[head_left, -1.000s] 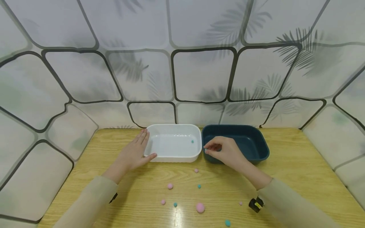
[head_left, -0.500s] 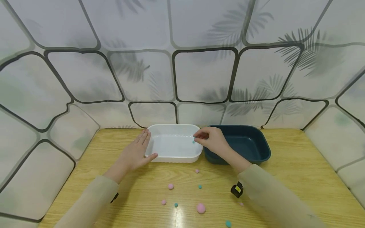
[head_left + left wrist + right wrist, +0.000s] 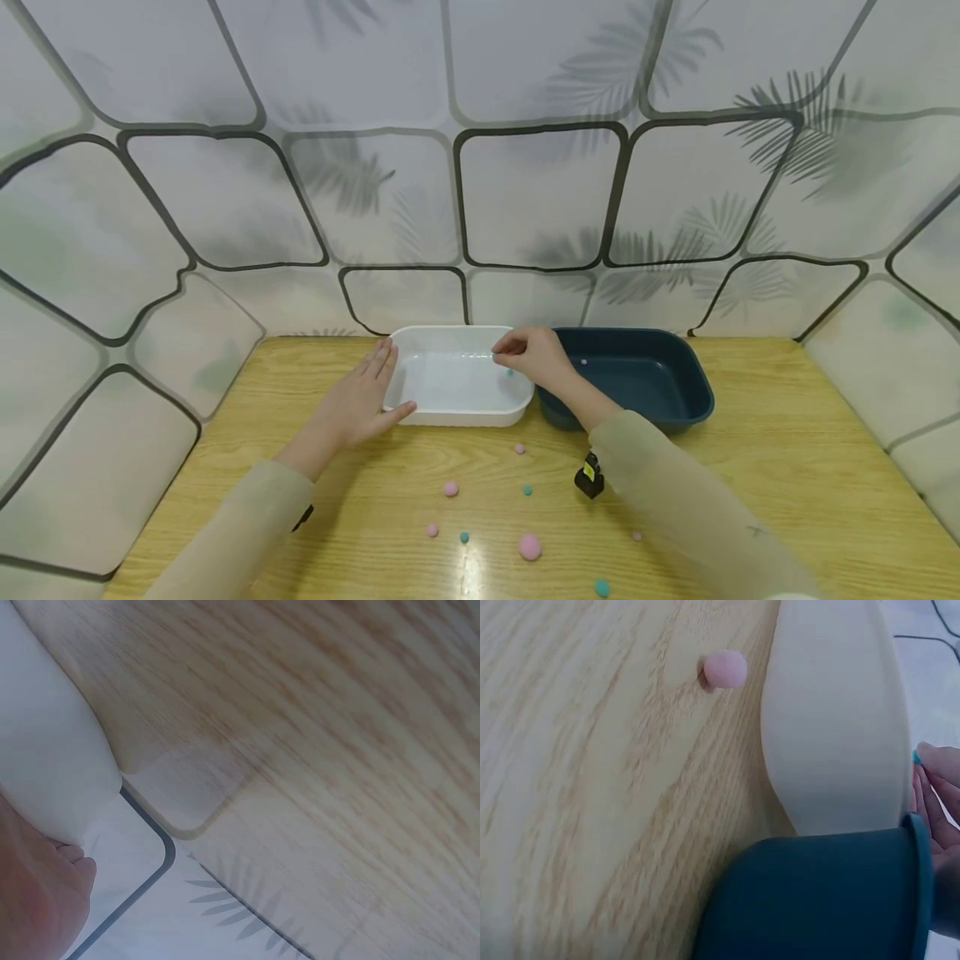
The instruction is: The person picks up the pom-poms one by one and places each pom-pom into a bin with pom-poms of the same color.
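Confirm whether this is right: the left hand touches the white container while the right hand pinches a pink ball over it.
The colour is wrong: the right wrist view shows the right hand pinching a teal ball, not a pink one. The rest stands: the left hand touches the white container, and the ball is held over it.

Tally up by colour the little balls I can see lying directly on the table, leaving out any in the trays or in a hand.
Pink balls: 5
Teal balls: 3
Total: 8
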Action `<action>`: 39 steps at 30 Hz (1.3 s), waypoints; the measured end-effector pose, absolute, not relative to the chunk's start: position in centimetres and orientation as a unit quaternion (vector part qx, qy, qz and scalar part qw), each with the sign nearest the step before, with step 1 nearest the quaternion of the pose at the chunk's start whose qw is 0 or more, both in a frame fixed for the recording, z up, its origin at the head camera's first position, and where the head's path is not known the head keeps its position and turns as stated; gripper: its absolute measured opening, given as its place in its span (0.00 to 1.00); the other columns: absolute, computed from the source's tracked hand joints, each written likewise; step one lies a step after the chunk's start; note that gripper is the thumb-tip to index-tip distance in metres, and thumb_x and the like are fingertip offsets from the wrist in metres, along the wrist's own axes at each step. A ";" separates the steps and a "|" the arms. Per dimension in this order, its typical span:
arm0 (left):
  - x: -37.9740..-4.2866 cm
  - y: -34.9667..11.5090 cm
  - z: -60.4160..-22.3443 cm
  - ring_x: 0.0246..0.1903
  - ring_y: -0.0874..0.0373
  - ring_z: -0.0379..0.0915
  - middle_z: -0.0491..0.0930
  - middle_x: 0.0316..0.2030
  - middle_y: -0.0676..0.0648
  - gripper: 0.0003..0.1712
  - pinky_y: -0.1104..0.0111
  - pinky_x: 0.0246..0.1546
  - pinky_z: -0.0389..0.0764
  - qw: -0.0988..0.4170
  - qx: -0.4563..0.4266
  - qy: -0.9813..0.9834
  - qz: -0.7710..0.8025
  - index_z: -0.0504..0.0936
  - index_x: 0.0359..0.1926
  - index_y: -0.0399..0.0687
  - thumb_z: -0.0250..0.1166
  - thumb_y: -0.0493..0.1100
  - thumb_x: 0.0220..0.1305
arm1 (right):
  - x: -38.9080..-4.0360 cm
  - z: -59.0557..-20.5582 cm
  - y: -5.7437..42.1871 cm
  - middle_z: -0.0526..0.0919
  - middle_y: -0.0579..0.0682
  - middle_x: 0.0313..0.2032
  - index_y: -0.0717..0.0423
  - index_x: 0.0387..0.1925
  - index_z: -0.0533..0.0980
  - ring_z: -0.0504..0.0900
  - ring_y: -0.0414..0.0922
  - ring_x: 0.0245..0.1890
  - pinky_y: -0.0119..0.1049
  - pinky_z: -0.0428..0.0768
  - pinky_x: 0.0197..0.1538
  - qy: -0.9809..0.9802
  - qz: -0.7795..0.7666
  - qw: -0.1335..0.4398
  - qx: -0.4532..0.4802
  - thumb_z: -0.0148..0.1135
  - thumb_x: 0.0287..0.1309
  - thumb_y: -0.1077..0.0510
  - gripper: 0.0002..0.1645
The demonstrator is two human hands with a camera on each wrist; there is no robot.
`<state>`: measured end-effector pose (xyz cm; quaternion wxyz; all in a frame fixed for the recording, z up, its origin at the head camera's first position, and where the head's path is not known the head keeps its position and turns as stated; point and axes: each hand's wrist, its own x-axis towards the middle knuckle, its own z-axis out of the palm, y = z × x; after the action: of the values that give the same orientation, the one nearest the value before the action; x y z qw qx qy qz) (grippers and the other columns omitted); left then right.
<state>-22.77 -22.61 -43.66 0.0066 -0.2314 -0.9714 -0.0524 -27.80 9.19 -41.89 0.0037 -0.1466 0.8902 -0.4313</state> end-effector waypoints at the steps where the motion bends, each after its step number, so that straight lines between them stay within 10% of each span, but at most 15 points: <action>1: -22.8 -22.6 -43.7 0.84 0.35 0.40 0.42 0.84 0.30 0.58 0.46 0.84 0.54 0.007 -0.231 -0.971 -0.053 0.46 0.82 0.27 0.56 0.68 0.76 | -27.9 -42.0 9.1 0.92 0.55 0.39 0.56 0.42 0.90 0.87 0.49 0.39 0.37 0.85 0.41 0.891 -0.429 0.005 -0.144 0.75 0.65 0.59 0.07; 39: -22.7 -22.5 -43.5 0.84 0.35 0.40 0.42 0.84 0.30 0.58 0.46 0.84 0.54 0.002 -0.229 -0.972 -0.052 0.46 0.82 0.27 0.55 0.68 0.76 | -24.0 -40.4 11.3 0.92 0.53 0.38 0.60 0.44 0.90 0.87 0.44 0.36 0.33 0.85 0.40 0.882 -0.439 0.011 -0.172 0.75 0.64 0.60 0.10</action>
<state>-22.73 -22.53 -43.51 0.0019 -0.2291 -0.9720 -0.0519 -24.02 11.33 -40.39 0.0114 -0.1724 0.8816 -0.4393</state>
